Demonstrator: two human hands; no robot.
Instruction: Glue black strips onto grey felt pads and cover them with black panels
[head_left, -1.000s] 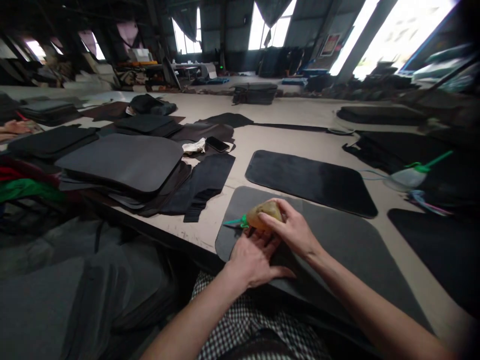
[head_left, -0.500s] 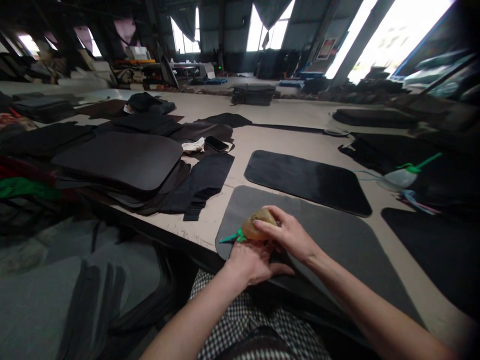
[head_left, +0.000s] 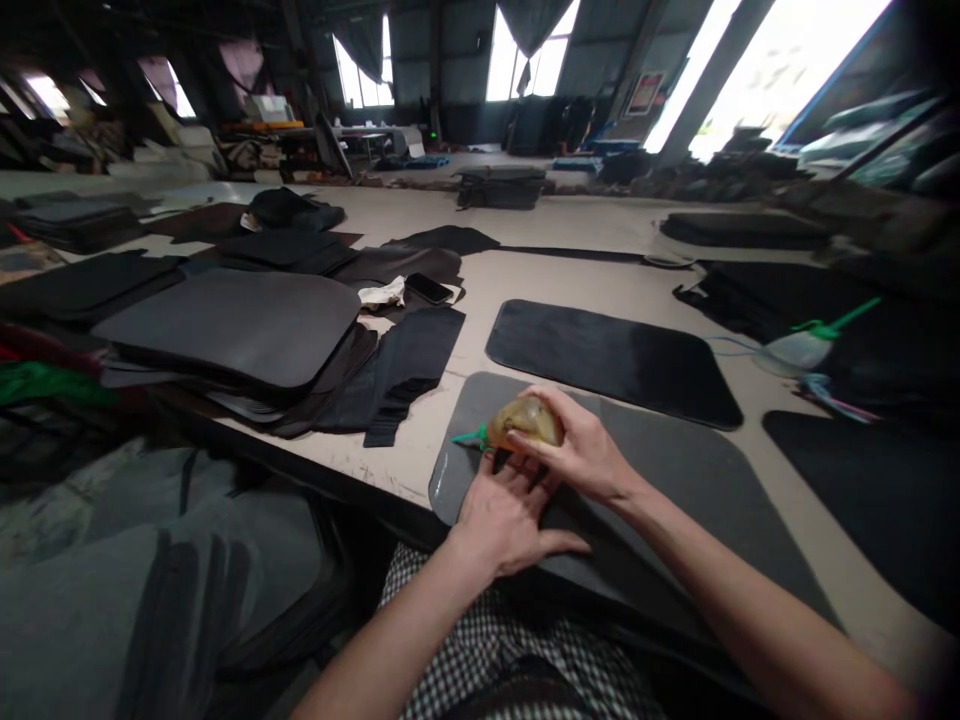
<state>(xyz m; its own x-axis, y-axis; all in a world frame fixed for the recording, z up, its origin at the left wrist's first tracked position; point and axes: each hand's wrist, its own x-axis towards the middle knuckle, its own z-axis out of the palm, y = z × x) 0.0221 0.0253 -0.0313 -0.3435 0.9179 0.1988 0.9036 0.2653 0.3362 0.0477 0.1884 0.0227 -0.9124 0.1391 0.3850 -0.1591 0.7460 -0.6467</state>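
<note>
My right hand point(head_left: 581, 440) is wrapped round a yellowish glue bottle point(head_left: 525, 418), tilted on its side with its green nozzle pointing left. Beneath it lies a dark grey sheet point(head_left: 667, 470) with rounded corners, at the table's near edge. My left hand point(head_left: 506, 515) rests on this sheet with fingers spread and thumb out to the right, just below the bottle. A shiny wet line runs along the sheet's left edge, near the nozzle tip. Behind the sheet is a black glossy rounded panel point(head_left: 611, 360).
A stack of dark sheets point(head_left: 232, 320) stands on the left, with black scraps point(head_left: 412, 370) and a phone point(head_left: 429, 289) beside it. A white bottle with a green nozzle point(head_left: 799, 350) lies at right, next to thin cords. Grey sheets point(head_left: 75, 590) are piled below the table edge at left.
The bottle has lifted and its nozzle has moved up and slightly right along the sheet's left side. A glossy line now shows at that edge. My left hand's fingers are more visible.
</note>
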